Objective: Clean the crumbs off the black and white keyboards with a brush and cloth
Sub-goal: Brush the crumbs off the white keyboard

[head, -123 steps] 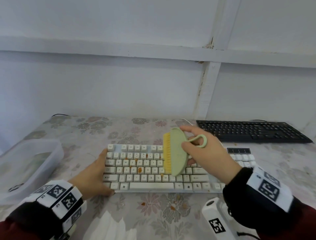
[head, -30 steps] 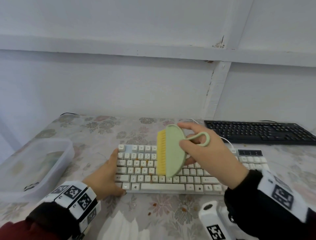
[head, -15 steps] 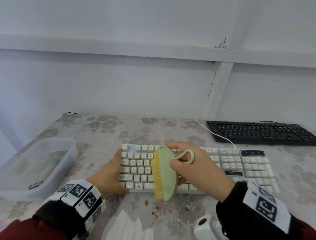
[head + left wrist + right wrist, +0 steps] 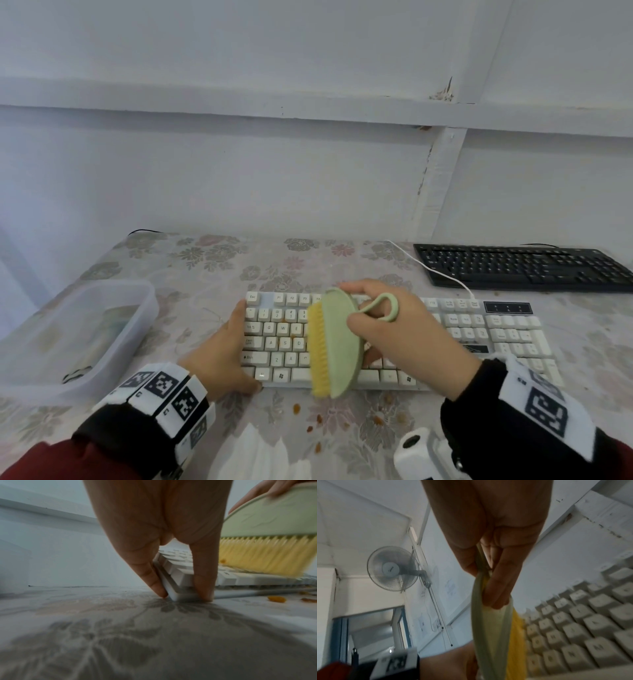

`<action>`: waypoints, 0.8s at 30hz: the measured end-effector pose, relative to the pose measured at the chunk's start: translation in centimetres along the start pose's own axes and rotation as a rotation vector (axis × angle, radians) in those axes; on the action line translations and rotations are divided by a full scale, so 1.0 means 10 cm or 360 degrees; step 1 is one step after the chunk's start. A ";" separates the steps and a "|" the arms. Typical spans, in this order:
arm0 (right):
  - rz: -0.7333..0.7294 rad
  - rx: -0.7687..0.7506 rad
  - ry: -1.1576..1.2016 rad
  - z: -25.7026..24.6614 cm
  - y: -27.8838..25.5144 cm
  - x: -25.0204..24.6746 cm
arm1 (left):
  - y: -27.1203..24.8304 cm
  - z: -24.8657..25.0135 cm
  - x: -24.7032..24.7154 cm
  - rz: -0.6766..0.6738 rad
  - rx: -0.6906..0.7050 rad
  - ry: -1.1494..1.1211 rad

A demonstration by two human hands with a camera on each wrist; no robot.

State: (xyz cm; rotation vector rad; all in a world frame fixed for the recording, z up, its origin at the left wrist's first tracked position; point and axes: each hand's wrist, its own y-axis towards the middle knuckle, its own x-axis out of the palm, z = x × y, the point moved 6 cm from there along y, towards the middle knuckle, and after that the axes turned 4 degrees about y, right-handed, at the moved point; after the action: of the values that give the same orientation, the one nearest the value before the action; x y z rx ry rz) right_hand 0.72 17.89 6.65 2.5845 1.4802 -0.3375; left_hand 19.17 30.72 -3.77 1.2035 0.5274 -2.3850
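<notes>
The white keyboard (image 4: 496,329) lies across the middle of the flowered table, with orange crumbs (image 4: 293,336) between its left keys. My right hand (image 4: 394,339) grips a green brush (image 4: 337,342) by its back and loop. The yellow bristles (image 4: 267,555) face left and rest on the keys down to the front edge. My left hand (image 4: 227,353) pinches the keyboard's front left corner (image 4: 178,572), thumb on the front edge and a finger on the side. The black keyboard (image 4: 520,267) sits at the back right. A white cloth (image 4: 260,455) lies near me.
Loose crumbs (image 4: 296,407) dot the table just in front of the white keyboard. A clear plastic tub (image 4: 78,329) stands at the left. The keyboard's white cable (image 4: 435,270) runs back past the black keyboard. A wall closes off the far edge.
Over the last second the brush came down from above the back rows and swept to the keyboard's front edge. More crumbs lie on the table in front. The left hand kept its hold.
</notes>
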 end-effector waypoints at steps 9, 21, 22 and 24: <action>-0.0026 -0.0012 -0.0187 0.09 -0.04 0.11 | 0.03 -0.04 0.02 -0.0011 0.0033 -0.0005; 0.0152 -0.0102 0.0069 -0.21 0.20 -0.04 | 0.01 -0.01 0.01 0.0010 0.0007 0.0014; 0.0149 -0.0095 0.0047 -0.20 0.22 -0.01 | 0.01 0.01 0.01 0.0013 0.0012 0.0007; 0.0108 -0.0074 -0.0031 -0.16 0.23 0.09 | 0.01 0.02 0.01 0.0017 0.0021 -0.0004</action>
State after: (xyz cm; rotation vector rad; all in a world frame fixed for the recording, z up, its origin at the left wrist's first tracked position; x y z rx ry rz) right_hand 3.35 17.91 8.00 2.5802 1.3732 -0.3154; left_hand 19.01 30.52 -3.71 1.2062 0.5040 -2.3845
